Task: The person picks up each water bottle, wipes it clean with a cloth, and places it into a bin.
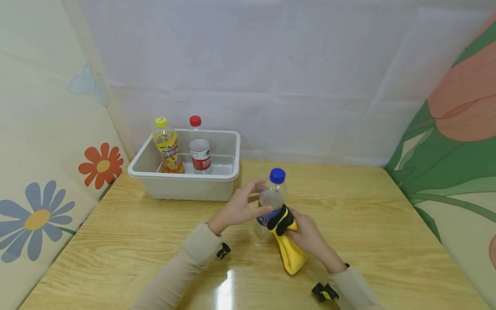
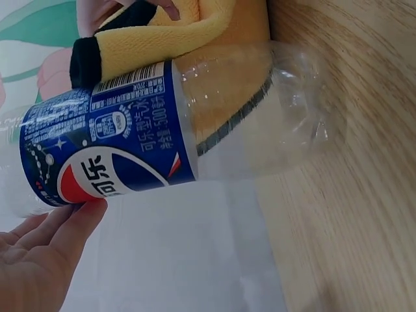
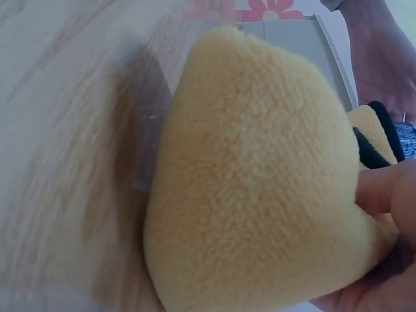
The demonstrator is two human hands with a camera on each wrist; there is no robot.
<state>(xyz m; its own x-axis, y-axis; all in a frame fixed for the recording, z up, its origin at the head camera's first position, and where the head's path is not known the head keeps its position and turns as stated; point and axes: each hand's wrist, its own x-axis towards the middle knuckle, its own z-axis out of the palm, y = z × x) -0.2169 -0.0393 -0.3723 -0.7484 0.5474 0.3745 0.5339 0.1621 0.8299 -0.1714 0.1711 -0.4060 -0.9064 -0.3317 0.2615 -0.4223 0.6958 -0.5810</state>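
Left hand (image 1: 241, 206) pinching empty blue-capped bottle (image 1: 271, 202) mid-worktop (image 1: 368, 224), at 4 o'clock from bin (image 1: 186, 189); right hand (image 1: 308, 237) clutching yellow cloth (image 1: 288, 247) against it. Light pinch, hard rubbing: likely slip, topple.

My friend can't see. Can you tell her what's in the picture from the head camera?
A person's left hand holds an empty blue-capped bottle on a wooden table, while the right hand presses a yellow cloth against it. Behind, a white tub holds two more bottles.
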